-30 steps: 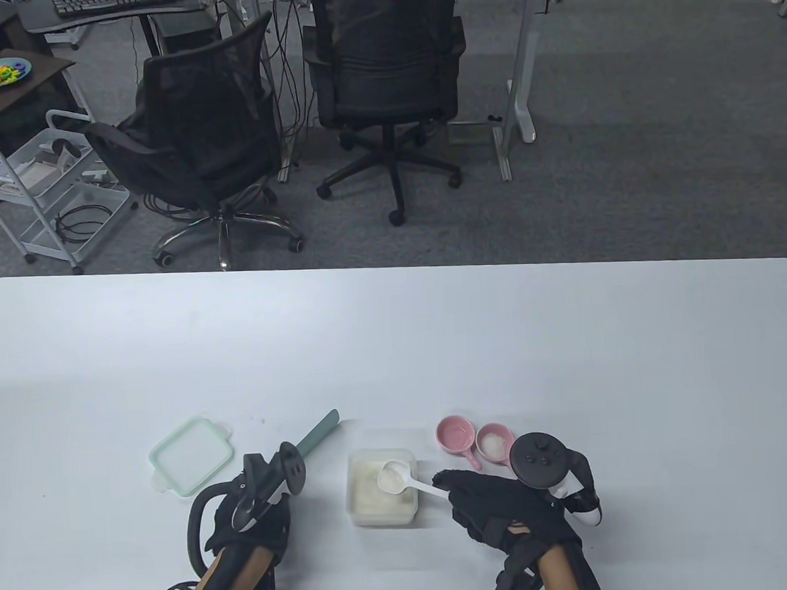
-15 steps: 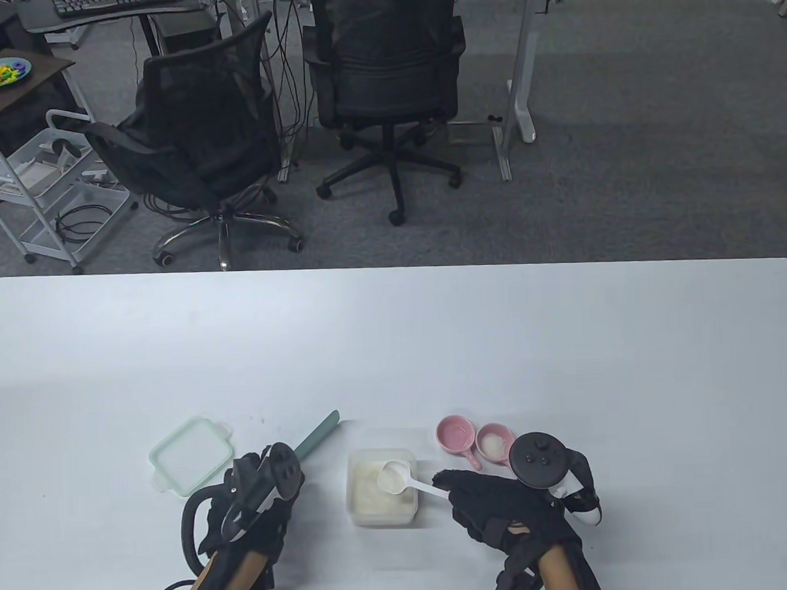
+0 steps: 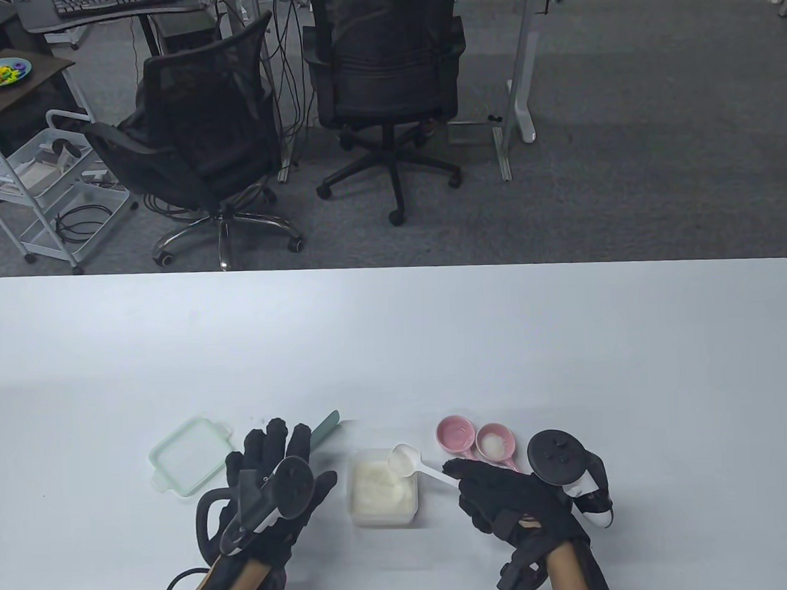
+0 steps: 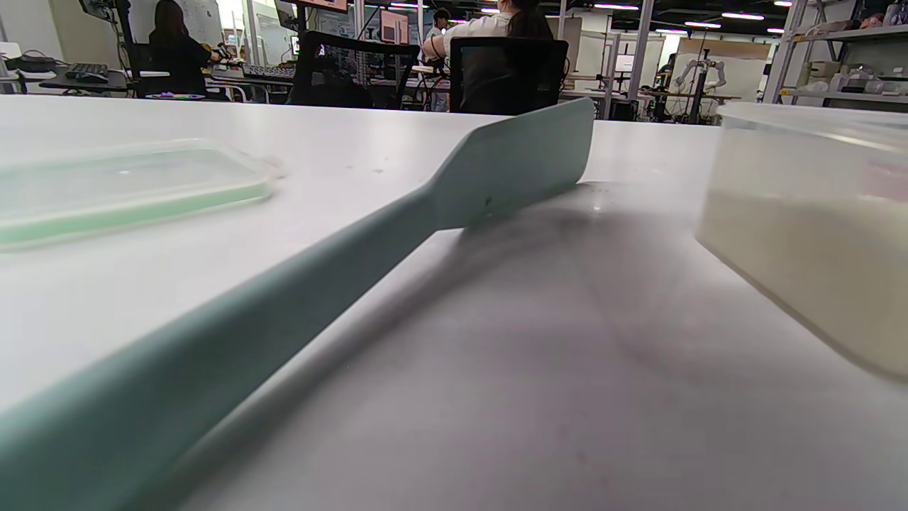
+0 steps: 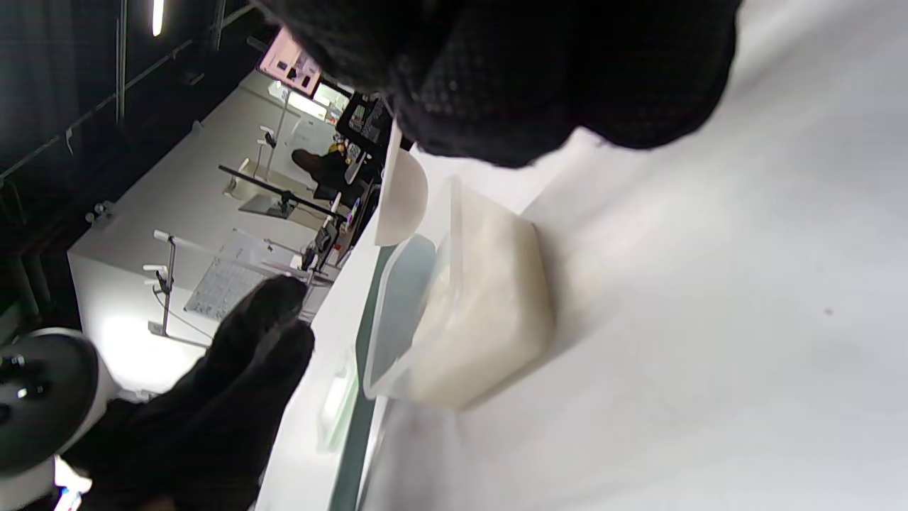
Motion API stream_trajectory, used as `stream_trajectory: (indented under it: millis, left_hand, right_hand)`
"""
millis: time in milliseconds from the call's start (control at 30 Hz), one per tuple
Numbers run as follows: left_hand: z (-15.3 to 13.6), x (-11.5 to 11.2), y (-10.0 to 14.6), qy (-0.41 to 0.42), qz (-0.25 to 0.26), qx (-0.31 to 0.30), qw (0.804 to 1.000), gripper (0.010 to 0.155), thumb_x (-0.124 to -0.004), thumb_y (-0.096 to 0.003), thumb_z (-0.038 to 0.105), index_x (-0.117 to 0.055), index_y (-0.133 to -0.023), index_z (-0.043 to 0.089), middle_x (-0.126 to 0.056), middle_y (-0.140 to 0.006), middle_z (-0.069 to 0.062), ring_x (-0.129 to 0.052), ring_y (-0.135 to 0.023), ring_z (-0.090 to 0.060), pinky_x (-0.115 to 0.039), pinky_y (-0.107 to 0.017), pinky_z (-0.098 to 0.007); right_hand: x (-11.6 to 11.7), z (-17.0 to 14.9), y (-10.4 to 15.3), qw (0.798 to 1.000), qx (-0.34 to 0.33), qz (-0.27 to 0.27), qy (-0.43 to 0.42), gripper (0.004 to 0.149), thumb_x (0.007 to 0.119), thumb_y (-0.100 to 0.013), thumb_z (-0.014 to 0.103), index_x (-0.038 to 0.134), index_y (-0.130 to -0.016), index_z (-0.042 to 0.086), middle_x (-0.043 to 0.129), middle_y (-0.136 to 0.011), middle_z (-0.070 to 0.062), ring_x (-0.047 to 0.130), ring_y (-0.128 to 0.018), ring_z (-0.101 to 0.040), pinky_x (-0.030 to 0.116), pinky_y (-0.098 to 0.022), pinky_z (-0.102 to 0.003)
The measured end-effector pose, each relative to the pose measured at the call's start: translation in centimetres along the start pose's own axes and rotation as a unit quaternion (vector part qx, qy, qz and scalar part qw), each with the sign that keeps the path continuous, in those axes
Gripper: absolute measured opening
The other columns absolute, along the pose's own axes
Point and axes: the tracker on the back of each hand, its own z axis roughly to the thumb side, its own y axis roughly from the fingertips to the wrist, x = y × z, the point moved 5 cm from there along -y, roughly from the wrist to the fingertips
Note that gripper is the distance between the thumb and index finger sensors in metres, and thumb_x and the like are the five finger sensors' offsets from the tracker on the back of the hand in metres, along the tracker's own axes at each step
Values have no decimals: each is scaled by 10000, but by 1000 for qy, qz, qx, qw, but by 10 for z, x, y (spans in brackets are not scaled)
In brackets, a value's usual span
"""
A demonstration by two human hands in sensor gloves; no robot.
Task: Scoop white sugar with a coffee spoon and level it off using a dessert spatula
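A clear square container of white sugar (image 3: 382,494) stands on the table (image 3: 396,347). My right hand (image 3: 455,471) pinches the handle of the white coffee spoon (image 3: 404,459), whose bowl hangs over the container's far right corner; the spoon also shows in the right wrist view (image 5: 401,202). The teal dessert spatula (image 3: 326,429) lies flat on the table left of the container, plain in the left wrist view (image 4: 397,234). My left hand (image 3: 289,443) is spread open above the spatula's handle and grips nothing. I cannot tell how much sugar the spoon carries.
A pale green lid (image 3: 192,455) lies left of my left hand. Two small pink handled dishes stand right of the container, one bare (image 3: 455,434), one with white grains (image 3: 494,442). Office chairs stand beyond the table's far edge.
My left hand has moved forward and to the right and spread its fingers over the spatula handle. My right hand has lifted the spoon from the sugar toward the container's far right corner.
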Motion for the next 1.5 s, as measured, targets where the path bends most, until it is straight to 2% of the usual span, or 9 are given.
stream_trajectory:
  millis: [133,167,233,267,633,733,800,1033,1500]
  left_hand:
    - [1,-2,0,-5,-12,-4,1000,829,-566,-552,740,-272,-1227,360,-233,-1316,-59,-360,-1230,-469,-393,-824,-696]
    - [1,-3,-1,-6,-14,-5,1000,849,-583,-510,764,-306,-1225,399,-261,-1327,-73,-395,-1215,-523,-417,-782,-743]
    - [2,-4,-1,-9,-17,-5,1000,826,-564,-555,737,-274,-1227,354,-226,-1314,-62,-350,-1228,-471,-388,-823,-696]
    - [2,-5,-1,-13,-19,-5,1000,826,-563,-554,739,-273,-1227,357,-221,-1312,-96,-346,-1230,-471,-385,-822,-699]
    - [4,-11,-2,-28,-45,-8,999,823,-564,-553,738,-286,-1228,359,-216,-1314,-96,-336,-1225,-489,-381,-814,-709]
    - [4,-11,-2,-29,-46,-7,998,834,-575,-532,751,-303,-1228,379,-232,-1321,-103,-353,-1218,-515,-392,-795,-732]
    - [3,-11,-2,-28,-44,-7,999,821,-566,-553,737,-289,-1227,359,-221,-1313,-95,-336,-1224,-488,-382,-814,-707]
    - [4,-11,-2,-31,-48,-6,998,823,-563,-553,738,-288,-1228,358,-217,-1313,-96,-330,-1224,-490,-380,-814,-709]
    - [5,-13,-2,-36,-56,-5,998,824,-559,-553,739,-285,-1230,357,-210,-1313,-99,-322,-1220,-498,-379,-813,-710]
  right_hand:
    - [-14,-5,4,999,1,-33,-21,497,689,-642,258,622,-1112,114,919,-734,-85,943,-477,-170,835,-506,-472]
    - [-17,-6,5,999,1,-39,-25,496,689,-641,258,622,-1112,114,919,-734,-86,942,-477,-170,834,-506,-472]
    - [-24,-11,7,998,5,-50,-38,496,688,-642,258,622,-1112,114,918,-735,-85,942,-478,-169,835,-506,-472]
    - [-29,-16,9,997,9,-60,-49,497,687,-642,256,619,-1113,112,917,-736,-87,942,-478,-170,834,-506,-473]
    - [-65,-58,24,984,85,-132,-78,498,688,-645,247,616,-1117,107,911,-744,-100,935,-486,-186,819,-516,-486]
    - [-72,-62,29,981,91,-147,-82,499,687,-645,246,612,-1120,108,908,-751,-103,934,-491,-189,816,-521,-488]
    - [-77,-62,33,980,93,-156,-81,500,687,-647,242,610,-1121,106,904,-756,-109,931,-496,-194,811,-525,-493]
    - [-81,-55,39,974,137,-179,29,500,689,-644,238,605,-1122,117,895,-777,-112,928,-518,-201,803,-543,-499]
    - [-76,-33,40,957,159,-187,155,504,694,-639,230,597,-1124,133,881,-806,-114,925,-550,-213,788,-572,-510]
